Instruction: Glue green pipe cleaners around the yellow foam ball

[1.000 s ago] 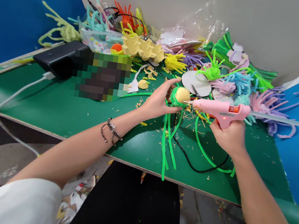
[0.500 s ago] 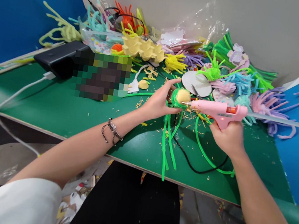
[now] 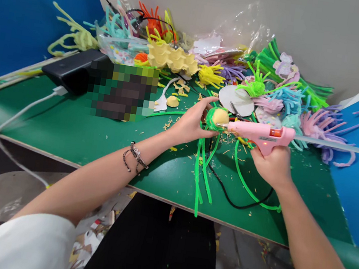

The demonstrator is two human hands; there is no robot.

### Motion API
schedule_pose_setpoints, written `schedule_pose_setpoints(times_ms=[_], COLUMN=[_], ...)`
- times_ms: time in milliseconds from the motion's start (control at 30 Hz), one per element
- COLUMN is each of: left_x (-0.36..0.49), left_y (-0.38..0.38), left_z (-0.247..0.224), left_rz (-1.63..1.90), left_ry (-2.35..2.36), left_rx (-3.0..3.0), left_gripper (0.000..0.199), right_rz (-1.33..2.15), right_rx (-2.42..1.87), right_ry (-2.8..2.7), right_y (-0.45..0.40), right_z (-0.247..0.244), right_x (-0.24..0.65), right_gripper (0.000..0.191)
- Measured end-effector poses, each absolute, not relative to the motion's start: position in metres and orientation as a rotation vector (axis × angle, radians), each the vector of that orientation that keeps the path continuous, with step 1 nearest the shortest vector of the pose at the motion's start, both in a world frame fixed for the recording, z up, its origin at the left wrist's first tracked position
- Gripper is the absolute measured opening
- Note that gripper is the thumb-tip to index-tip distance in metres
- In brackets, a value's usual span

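Observation:
My left hand (image 3: 192,120) is closed around a ball (image 3: 220,116) that is pale yellow on top and wrapped in green pipe cleaner at its side. Green pipe cleaner strands (image 3: 201,173) hang from it past the table's front. In my right hand (image 3: 271,164) is a pink hot glue gun (image 3: 264,132), its grip wrapped by my fingers. The nozzle points left and meets the edge of the yellow part; whether they touch is hard to tell. A long clear glue stick (image 3: 339,146) sticks out of the gun's back. One green pipe cleaner (image 3: 239,175) curves below the gun.
Pipe cleaner bundles in several colours, a yellow egg-carton piece (image 3: 172,59) and a white disc (image 3: 236,100) with scissors (image 3: 235,110) lie behind my hands. A black box (image 3: 74,69) with a white cable stands left. Blue panels (image 3: 31,18) flank the green table (image 3: 114,142).
The glue gun has shifted slightly left and down along the ball. My left hand and the ball have barely moved.

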State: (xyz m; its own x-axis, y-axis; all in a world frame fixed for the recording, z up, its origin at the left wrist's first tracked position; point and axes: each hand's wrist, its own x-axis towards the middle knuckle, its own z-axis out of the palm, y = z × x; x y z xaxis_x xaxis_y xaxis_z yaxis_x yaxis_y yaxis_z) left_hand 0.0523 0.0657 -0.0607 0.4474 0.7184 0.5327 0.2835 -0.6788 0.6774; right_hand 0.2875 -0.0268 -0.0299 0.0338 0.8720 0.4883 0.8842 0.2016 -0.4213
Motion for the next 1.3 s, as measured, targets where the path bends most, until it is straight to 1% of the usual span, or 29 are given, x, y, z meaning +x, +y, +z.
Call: schedule_pose_setpoints(times_ms=[267,433,633,933,1300], left_x=[0.0531,0.0533,0.0534,0.0543,0.0526], left_y=[0.0632,0.0620,0.0623,0.0626,0.0630], left_z=[-0.0589,-0.0584,-0.0584,-0.0590,-0.0607], left_rz=[1.123,1.126,1.106,1.118,1.121], left_ry=[0.828,0.826,0.817,0.827,0.779], left_rx=[2.213,2.221,2.248,2.256,2.274], left_gripper=[0.080,0.077,0.077,0.080,0.078], right_rz=[-0.047,-0.047,-0.033,-0.068,-0.053], right_rx=[-1.611,-1.624,-1.614,-1.618,-1.611], right_ry=[-1.806,-1.767,-1.732,-1.733,-1.777], right_y=[-0.0259,-0.0263,-0.0273,-0.0271,-0.0260], right_z=[-0.0320,-0.0317,-0.0291,-0.0312,-0.0309], right_x=[0.2885,0.2864,0.2818,0.2852,0.2866], right_gripper=[0.016,0.011,0.023,0.013,0.013])
